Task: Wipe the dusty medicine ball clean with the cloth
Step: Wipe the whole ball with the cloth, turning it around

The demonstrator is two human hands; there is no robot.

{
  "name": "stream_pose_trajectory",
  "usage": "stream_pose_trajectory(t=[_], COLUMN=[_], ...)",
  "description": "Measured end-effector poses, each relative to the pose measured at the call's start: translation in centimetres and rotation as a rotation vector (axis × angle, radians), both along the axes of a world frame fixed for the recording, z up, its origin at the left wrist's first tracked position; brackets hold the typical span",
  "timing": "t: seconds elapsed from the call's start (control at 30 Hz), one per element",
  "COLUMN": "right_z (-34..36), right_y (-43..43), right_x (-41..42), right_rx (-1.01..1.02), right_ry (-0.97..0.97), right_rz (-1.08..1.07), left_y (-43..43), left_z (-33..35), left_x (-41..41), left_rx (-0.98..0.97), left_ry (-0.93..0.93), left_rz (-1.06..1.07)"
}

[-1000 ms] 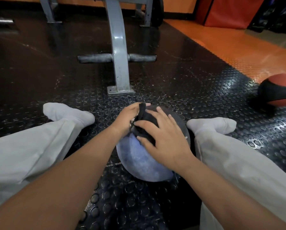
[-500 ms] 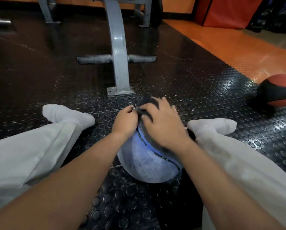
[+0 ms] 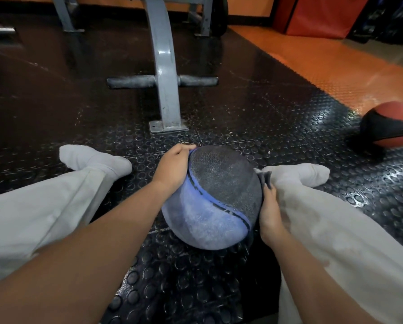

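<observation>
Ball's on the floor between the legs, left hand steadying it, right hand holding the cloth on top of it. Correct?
Not quite. The head view shows the right hand holding the cloth against the right side of the ball, not on top. The rest stands: it lies on the floor between the legs, left hand on it.

Your medicine ball [image 3: 209,199] sits on the floor [image 3: 242,136]. Its blue panel faces you, filmed with pale dust, and its dark grey textured panel is on top. Your cloth [image 3: 265,180], dark grey and bunched, touches the ball's right side.
</observation>
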State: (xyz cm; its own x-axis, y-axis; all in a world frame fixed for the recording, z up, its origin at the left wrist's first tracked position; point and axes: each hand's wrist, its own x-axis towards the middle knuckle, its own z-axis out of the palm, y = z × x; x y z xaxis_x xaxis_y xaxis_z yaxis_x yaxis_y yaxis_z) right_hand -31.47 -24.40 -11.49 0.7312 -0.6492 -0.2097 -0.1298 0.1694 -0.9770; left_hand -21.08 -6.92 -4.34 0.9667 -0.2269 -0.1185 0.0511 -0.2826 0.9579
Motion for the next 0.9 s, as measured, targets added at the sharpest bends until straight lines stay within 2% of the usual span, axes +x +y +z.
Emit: stream_pose_trajectory(t=[0.07, 0.1, 0.13, 0.2, 0.3, 0.37, 0.43, 0.5, 0.6, 0.67, 0.8, 0.83, 0.9], right_z=[1.1, 2.0, 3.2, 5.3, 8.2, 8.6, 8.6, 8.2, 7.7, 7.4, 5.5, 5.1, 4.9], right_y=[0.4, 0.6, 0.9, 2.4, 6.5, 7.7, 7.9, 8.0, 6.9, 5.0, 1.1, 0.7, 0.3], right_x=[0.4, 0.6, 0.8, 1.0, 1.3, 1.7, 1.8, 1.7, 1.6, 1.6, 1.0, 0.8, 0.6], right_rx=[0.095, 0.042, -0.091, -0.483, -1.024, -1.189, -1.240, -1.303, -1.253, -1.052, -0.491, -0.420, -0.422], right_ry=[-0.018, -0.005, 0.023, 0.029, 0.052, 0.074, 0.024, -0.072, -0.114, -0.127, -0.142, -0.123, -0.069], right_rz=[0.026, 0.043, 0.054, 0.100, 0.271, 0.361, 0.455, 0.535, 0.511, 0.411, 0.246, 0.232, 0.235], left_y=[0.3, 0.4, 0.4, 0.0, -1.0, -1.1, -0.4, 0.6, 1.1, 0.3, -1.7, -2.1, -2.6], left_z=[-0.5, -0.7, -0.9, -1.1, -0.9, -0.9, -1.1, -1.4, -1.5, -1.1, 0.0, 0.2, 0.3], left_x=[-0.5, -0.6, -0.8, -1.2, -1.5, -1.5, -1.3, -1.2, -0.5, 0.3, 0.8, 0.9, 1.3], left_rx=[-0.022, -0.052, -0.092, -0.124, -0.040, -0.036, -0.113, -0.101, -0.031, -0.015, 0.081, 0.090, 0.082], left_ry=[0.004, 0.020, 0.035, 0.038, 0.018, 0.024, 0.035, -0.004, -0.039, 0.008, 0.064, 0.072, 0.080], left_rz=[0.066, 0.106, 0.158, 0.253, 0.322, 0.323, 0.313, 0.299, 0.270, 0.285, 0.248, 0.225, 0.138])
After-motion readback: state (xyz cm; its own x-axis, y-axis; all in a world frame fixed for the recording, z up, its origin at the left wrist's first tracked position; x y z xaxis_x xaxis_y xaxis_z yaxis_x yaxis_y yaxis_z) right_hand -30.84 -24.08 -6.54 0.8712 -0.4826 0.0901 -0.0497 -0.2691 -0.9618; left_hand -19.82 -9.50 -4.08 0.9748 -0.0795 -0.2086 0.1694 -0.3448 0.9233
